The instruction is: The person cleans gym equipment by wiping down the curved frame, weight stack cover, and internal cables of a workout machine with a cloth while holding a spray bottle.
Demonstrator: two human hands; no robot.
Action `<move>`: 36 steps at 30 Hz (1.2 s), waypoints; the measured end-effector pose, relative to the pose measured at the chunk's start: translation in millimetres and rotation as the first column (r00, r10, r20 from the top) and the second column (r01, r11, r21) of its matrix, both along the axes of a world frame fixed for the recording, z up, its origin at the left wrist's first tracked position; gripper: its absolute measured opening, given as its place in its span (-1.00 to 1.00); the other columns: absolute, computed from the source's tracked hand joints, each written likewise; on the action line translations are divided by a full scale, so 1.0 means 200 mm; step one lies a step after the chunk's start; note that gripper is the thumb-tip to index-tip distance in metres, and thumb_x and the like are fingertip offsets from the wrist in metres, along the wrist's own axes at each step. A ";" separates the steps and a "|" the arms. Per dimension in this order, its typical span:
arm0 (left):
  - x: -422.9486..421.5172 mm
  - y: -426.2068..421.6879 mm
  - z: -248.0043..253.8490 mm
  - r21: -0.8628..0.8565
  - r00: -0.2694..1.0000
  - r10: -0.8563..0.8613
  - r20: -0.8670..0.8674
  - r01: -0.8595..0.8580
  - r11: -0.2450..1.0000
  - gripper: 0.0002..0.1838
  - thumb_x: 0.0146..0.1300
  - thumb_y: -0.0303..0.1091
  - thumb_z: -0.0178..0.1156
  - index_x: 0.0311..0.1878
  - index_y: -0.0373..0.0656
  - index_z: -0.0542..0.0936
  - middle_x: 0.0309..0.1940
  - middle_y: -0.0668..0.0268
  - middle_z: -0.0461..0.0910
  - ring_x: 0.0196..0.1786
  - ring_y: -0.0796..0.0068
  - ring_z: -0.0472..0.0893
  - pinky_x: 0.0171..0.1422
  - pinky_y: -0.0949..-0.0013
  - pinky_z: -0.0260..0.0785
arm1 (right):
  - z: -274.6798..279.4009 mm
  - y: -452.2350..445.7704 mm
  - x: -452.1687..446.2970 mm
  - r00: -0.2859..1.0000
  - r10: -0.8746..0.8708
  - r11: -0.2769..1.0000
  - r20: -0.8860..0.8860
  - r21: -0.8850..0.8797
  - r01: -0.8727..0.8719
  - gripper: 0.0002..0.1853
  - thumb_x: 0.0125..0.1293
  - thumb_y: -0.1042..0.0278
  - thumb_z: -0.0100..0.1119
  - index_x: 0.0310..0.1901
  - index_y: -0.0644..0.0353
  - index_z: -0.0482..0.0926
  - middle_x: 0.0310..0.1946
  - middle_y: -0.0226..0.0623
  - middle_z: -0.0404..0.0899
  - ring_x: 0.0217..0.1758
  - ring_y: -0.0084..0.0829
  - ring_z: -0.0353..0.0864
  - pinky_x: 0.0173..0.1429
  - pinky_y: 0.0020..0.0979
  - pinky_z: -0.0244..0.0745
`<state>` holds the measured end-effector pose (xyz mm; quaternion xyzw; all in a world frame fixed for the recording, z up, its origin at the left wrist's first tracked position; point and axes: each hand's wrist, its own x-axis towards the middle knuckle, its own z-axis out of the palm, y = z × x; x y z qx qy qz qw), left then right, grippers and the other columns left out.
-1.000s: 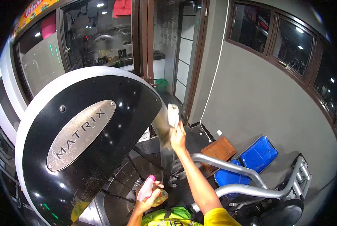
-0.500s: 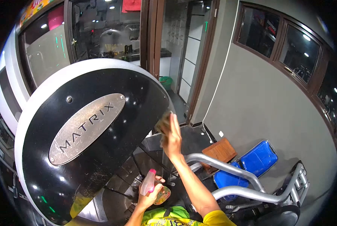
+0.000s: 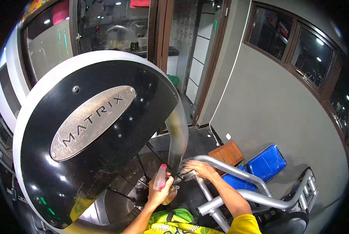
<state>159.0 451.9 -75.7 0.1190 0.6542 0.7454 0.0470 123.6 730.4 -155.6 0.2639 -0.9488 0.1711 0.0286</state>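
My left hand (image 3: 163,191) is wrapped round a spray bottle (image 3: 160,178) with a clear head and pink parts; its lower body is partly hidden by the hand. To the right, my right hand (image 3: 201,169) lies over the end of a silver tube frame (image 3: 211,159), its fingers pointing left. A dark bit of cloth (image 3: 185,161) shows at the fingertips; most of it is hidden under the hand. In front of both hands stands the large round black cover (image 3: 116,148) with a white rim and an oval metal plate (image 3: 92,123) lettered MATRIX.
Silver bent tubes (image 3: 260,197) of the machine run to the right of my arm. Beyond them are a blue padded seat (image 3: 266,165) and a brown wooden board (image 3: 226,153) by the grey wall (image 3: 275,101). A brown-framed glass door (image 3: 190,70) is behind the cover.
My right hand has moved down and right with the cloth, from the cover's right edge to the silver tube. The left hand with the spray bottle has shifted slightly right.
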 end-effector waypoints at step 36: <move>-0.04 0.07 -0.03 0.050 0.995 0.072 -0.073 -0.068 0.996 -0.76 0.23 -0.49 0.26 -0.06 -0.30 0.49 -0.38 0.31 0.63 -0.44 0.61 0.60 -0.34 0.50 0.46 | 0.26 -0.35 -0.33 0.704 -0.129 0.991 -0.698 -0.079 0.103 -0.59 0.01 0.39 0.11 -0.03 0.04 0.65 0.06 -0.39 0.57 0.30 -0.26 0.45 0.39 -0.10 0.35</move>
